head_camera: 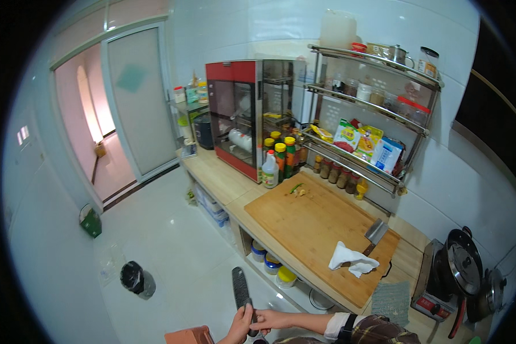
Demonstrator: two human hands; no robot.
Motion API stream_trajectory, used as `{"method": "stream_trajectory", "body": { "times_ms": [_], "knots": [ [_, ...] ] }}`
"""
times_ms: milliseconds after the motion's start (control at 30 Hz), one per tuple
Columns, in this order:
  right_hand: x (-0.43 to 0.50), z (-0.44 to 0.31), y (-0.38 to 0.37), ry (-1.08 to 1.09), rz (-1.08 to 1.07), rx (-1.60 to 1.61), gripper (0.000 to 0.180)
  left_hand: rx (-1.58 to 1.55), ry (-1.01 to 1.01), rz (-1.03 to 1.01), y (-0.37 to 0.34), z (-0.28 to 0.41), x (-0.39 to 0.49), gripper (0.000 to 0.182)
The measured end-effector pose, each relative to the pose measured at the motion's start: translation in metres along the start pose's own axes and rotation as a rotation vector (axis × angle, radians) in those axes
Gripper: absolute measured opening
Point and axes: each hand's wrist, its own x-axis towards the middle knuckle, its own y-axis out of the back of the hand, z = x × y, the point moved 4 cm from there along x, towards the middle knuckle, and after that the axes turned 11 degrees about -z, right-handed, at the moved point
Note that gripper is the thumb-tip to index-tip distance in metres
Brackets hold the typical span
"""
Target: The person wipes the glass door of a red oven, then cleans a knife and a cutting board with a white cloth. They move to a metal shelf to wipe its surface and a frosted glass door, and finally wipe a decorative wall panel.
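Note:
A dark kitchen knife (241, 286) with a mottled blade points away from me over the floor. My left hand (240, 321) is around its black handle from the left. From the right, the fingers of my right hand (270, 320) close on the same handle, lower down. To the right lies a large wooden cutting board (296, 223) on the counter. A cleaver (376, 232) rests near its right end, its handle partly under a crumpled white cloth (353, 259). Toward the board's far corner are a green chili pepper (297, 187) and small pale pieces (301, 193), perhaps garlic.
A red-framed glass-front cabinet (234, 120) stands on the counter beside bottles (279, 157). Wall racks (370, 103) hold jars and packets. At right, a lidded wok (462, 262) sits on a portable gas stove (432, 296). A lined trash bin (133, 277) stands on the floor.

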Motion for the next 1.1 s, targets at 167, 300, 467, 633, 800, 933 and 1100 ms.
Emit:
{"method": "stream_trajectory", "body": {
  "times_ms": [167, 300, 467, 633, 800, 933, 1100],
  "knots": [
    [-0.037, -0.014, 0.073, 0.095, 0.337, 0.256, 0.035, 0.203, 0.042, -0.573, -0.038, 0.046, 0.086, 0.04],
    [-0.074, -0.02, 0.123, 0.317, 0.549, 0.42, 0.028, 0.375, 0.043, -0.73, -0.063, 0.068, 0.148, 0.044],
    [-0.139, -0.005, 0.189, 0.302, 1.018, 0.427, 0.019, 0.411, 0.248, -0.852, -0.091, 0.069, 0.197, 0.031],
    [-0.2, 0.022, 0.261, 0.278, 1.195, 0.515, 0.014, 0.583, 0.141, -0.842, -0.127, 0.063, 0.218, 0.027],
    [-0.239, 0.064, 0.319, 0.347, 1.188, 0.687, 0.012, 0.634, 0.051, -0.886, -0.139, 0.055, 0.246, 0.031],
    [-0.257, 0.092, 0.356, 0.491, 1.114, 0.824, 0.008, 0.548, 0.039, -0.873, -0.138, 0.048, 0.266, 0.037],
    [-0.27, 0.109, 0.365, 0.038, 1.383, 0.665, 0.01, 0.598, 0.158, -0.875, -0.124, 0.052, 0.268, 0.034]
  ]
}}
